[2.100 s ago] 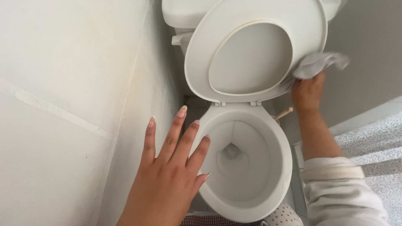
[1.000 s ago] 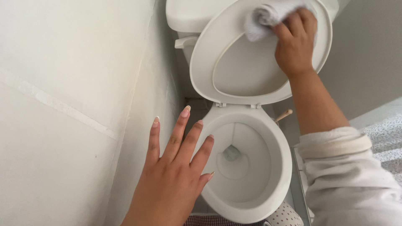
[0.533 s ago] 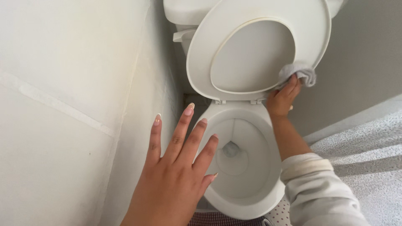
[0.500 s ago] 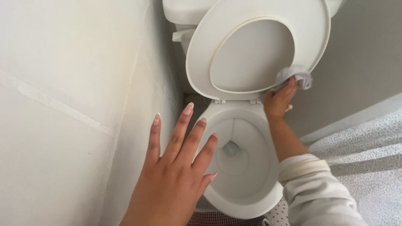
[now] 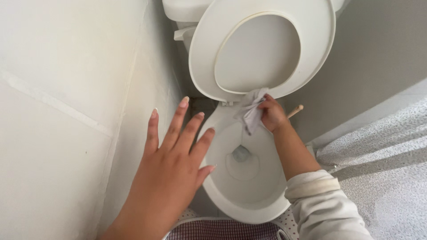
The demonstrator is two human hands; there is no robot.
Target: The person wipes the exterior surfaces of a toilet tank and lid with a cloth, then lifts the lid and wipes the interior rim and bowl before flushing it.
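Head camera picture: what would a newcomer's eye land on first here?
The white toilet fills the middle, its seat raised upright against the tank. At the seat's lower edge, by the hinges, the right hand holds a crumpled grey cloth above the open bowl. In the foreground the left hand is spread flat with fingers apart, between the pale wall on the left and the bowl; whether it touches anything cannot be told.

wall (image 5: 66, 89) left | toilet bowl (image 5: 249, 195) centre | raised seat (image 5: 267, 26) behind | curtain (image 5: 382, 155) right
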